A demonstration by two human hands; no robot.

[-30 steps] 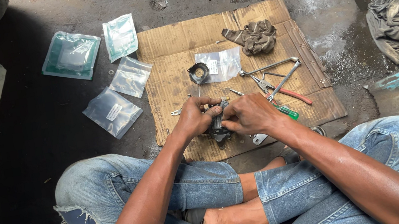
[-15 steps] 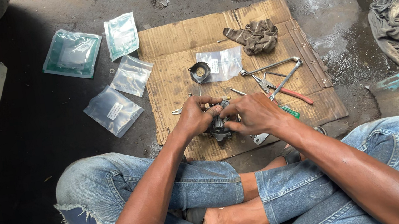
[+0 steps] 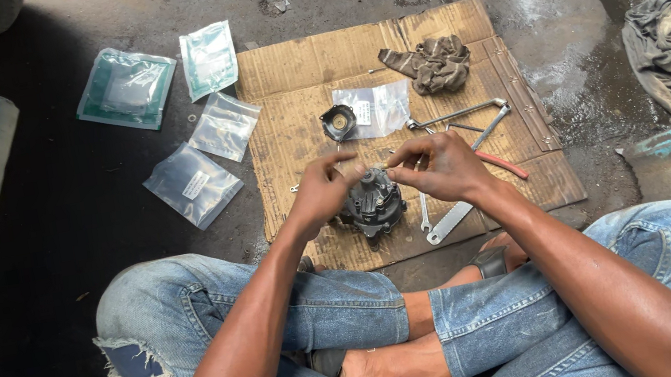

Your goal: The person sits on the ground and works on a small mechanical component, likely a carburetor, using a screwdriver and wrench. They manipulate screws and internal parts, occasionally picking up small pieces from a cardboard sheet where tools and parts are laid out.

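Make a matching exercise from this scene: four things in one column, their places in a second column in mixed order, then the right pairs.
Things:
1. dark metal part
2. crumpled rag
3. green-edged packet
4. red-handled pliers

Places:
A. on the bare floor, left of the cardboard
B. between the left hand and right hand, low over the cardboard
C. at the far edge of the cardboard
D. on the cardboard, just right of the right hand

Pairs: 1-B, 2-C, 3-A, 4-D
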